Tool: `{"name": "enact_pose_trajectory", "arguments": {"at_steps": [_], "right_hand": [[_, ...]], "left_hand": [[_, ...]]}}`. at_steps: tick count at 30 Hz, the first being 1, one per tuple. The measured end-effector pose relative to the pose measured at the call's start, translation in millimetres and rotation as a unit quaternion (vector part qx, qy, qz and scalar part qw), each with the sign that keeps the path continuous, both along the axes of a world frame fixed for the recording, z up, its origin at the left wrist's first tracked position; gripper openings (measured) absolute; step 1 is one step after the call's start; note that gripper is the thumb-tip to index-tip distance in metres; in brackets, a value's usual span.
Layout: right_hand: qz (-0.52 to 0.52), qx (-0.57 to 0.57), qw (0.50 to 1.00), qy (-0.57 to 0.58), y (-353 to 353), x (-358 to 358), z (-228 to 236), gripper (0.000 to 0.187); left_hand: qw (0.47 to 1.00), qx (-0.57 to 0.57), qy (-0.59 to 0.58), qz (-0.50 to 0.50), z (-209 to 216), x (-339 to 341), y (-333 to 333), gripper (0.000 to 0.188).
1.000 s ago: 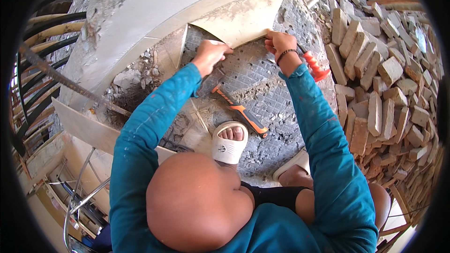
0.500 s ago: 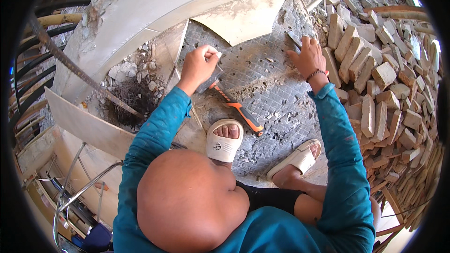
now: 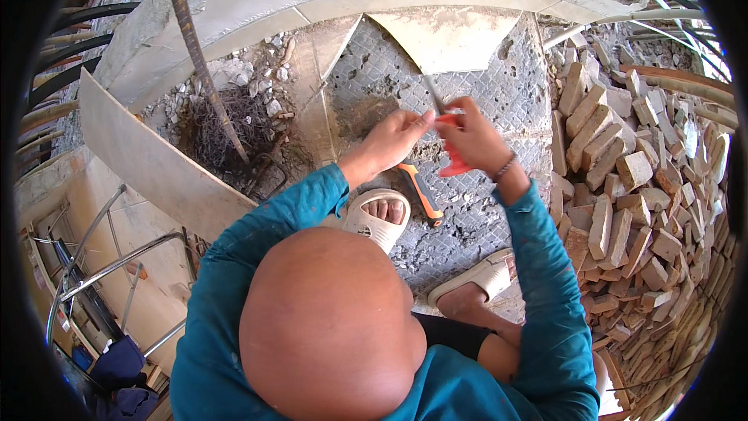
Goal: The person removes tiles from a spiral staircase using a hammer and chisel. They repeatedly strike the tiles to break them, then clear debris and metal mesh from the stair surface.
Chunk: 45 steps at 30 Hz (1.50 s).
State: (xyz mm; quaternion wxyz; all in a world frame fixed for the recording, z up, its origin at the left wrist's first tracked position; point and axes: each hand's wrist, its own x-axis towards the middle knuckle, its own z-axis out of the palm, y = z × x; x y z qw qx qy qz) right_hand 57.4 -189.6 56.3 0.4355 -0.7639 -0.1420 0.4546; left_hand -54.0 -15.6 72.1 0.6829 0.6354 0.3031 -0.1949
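Observation:
A chisel with a grey steel shaft (image 3: 432, 93) and a red hand guard is gripped in my right hand (image 3: 475, 140), its tip angled up toward the cut tile. My left hand (image 3: 393, 140) is closed, thumb and fingertips pinched together beside the chisel's shaft; what they hold, if anything, is hidden. Below the hands a hammer (image 3: 421, 195) with an orange and black handle lies on the floor, its head covered by my left hand. Under it all is rough grey floor (image 3: 374, 70) marked with a grid. A cream tile piece (image 3: 444, 39) with angled edges lies at the far side.
Broken bricks (image 3: 615, 156) are heaped along the right. At left are rubble with tangled wire (image 3: 226, 125), a slanting rusty rod (image 3: 195, 39) and a leaning board (image 3: 140, 156). My sandalled feet flank the work area; a metal frame (image 3: 117, 281) stands at lower left.
My right hand has lifted the chisel from the floor on the right and brought it inward. My left hand has moved right to meet it. The view has shifted.

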Motion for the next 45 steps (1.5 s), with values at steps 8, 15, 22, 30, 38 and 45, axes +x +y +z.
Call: {"name": "enact_pose_trajectory", "arguments": {"at_steps": [8, 15, 22, 30, 38, 45], "right_hand": [[-0.033, 0.039, 0.98, -0.194, 64.0, -38.2, 21.3, 0.05], [0.095, -0.081, 0.982, -0.144, 28.3, -68.8, -1.6, 0.054], [0.102, -0.107, 0.95, -0.273, 26.1, -115.5, -17.1, 0.063], [0.113, -0.086, 0.974, -0.176, 35.0, -98.6, -35.1, 0.04], [-0.017, 0.051, 0.899, 0.434, 39.1, -62.5, -19.9, 0.027], [0.019, 0.057, 0.946, 0.318, 47.2, -29.3, -29.1, 0.027]], "left_hand": [[0.986, -0.065, 0.01, 0.15, -18.2, 5.6, 54.0, 0.043], [0.975, -0.201, -0.013, 0.092, -50.4, 36.5, 121.4, 0.031], [0.902, -0.42, -0.019, 0.096, -69.2, 48.6, 134.7, 0.026], [0.928, -0.367, 0.028, -0.057, -67.3, 41.5, 116.4, 0.025], [0.936, -0.329, 0.115, -0.055, -49.8, 48.5, 124.4, 0.033], [0.984, -0.146, 0.07, -0.071, 0.5, 12.9, 122.1, 0.031]]}}
